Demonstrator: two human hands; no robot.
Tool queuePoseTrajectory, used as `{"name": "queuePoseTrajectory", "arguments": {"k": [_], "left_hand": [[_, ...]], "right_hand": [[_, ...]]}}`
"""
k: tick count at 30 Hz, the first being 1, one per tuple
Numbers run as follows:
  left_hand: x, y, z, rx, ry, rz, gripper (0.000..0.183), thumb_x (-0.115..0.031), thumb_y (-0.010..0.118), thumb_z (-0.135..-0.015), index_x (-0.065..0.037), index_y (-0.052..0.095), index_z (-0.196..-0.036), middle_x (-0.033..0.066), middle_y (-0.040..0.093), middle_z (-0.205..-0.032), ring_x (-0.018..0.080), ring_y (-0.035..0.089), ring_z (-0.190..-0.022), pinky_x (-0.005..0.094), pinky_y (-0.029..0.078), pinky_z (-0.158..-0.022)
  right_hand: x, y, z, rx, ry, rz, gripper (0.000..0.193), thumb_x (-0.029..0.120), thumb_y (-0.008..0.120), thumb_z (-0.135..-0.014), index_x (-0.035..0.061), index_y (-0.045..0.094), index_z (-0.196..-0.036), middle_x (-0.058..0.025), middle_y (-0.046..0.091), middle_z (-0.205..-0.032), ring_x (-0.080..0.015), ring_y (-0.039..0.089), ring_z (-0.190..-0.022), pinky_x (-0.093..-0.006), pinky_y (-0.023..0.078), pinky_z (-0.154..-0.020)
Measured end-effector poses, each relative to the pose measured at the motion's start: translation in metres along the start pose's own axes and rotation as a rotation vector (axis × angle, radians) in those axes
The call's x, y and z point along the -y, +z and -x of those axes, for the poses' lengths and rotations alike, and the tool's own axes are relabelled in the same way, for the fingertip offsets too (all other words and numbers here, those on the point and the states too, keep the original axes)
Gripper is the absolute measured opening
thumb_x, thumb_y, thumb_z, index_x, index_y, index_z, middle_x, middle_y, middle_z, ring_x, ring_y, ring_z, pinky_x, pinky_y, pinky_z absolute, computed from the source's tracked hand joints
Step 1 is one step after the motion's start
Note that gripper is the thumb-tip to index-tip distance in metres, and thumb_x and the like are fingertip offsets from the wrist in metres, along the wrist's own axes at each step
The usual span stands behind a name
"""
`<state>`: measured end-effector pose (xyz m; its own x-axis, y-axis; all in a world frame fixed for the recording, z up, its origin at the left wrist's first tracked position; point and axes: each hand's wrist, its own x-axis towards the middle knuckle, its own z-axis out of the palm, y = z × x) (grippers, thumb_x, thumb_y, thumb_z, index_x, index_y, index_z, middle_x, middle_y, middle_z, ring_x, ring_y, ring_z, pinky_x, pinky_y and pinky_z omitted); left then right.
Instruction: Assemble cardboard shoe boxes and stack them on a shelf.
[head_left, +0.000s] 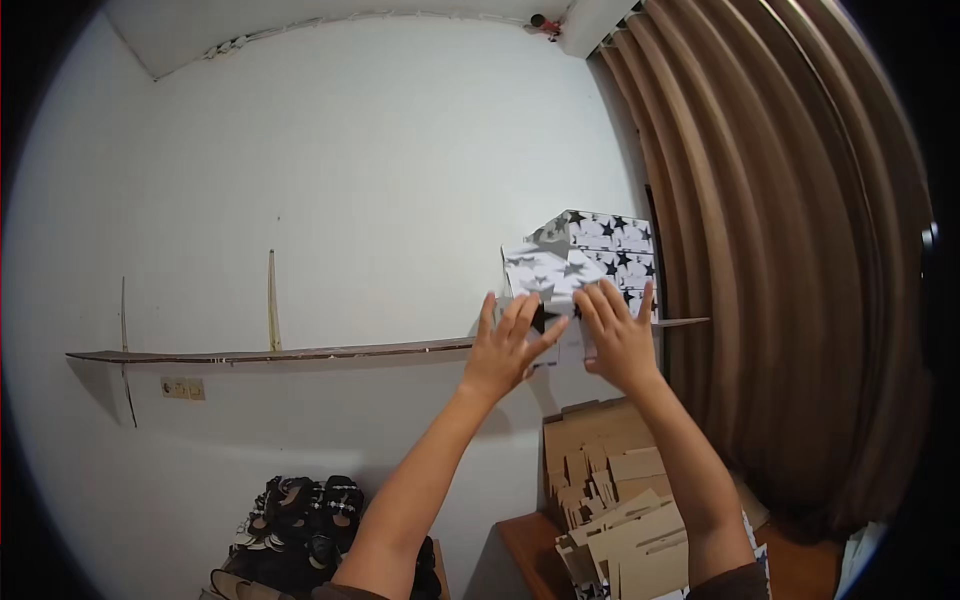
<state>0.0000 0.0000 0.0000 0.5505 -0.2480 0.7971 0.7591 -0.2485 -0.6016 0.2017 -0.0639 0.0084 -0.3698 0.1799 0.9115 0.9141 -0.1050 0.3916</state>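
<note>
Gripping a box from either side, fingers spread, the person's left hand and right hand hold it at the right end of the shelf, where a stack of starred boxes stands.

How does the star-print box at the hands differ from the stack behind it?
The front box is between the left hand and right hand; the stack sits at the right end of the shelf. The front box looks single, while the stack comprises several boxes. The front box's upper face slopes; the stack stands upright. Both share a white surface with dark stars.
</note>
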Motion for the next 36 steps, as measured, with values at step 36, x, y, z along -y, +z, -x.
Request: {"name": "queuePoseTrajectory", "arguments": {"k": [36], "left_hand": [[0.053, 0.213, -0.050, 0.268, -0.111, 0.069, 0.089, -0.025, 0.086, -0.054, -0.023, 0.044, -0.133, 0.0102, 0.032, -0.143, 0.0286, 0.033, -0.132, 0.0386, 0.036, -0.106]], "right_hand": [[-0.067, 0.238, -0.092, 0.162, 0.019, -0.159, 0.121, 0.031, 0.087, -0.045, 0.0187, 0.020, -0.145, -0.0050, 0.033, -0.144, -0.0291, 0.020, -0.139, -0.0591, 0.011, -0.111]]}}
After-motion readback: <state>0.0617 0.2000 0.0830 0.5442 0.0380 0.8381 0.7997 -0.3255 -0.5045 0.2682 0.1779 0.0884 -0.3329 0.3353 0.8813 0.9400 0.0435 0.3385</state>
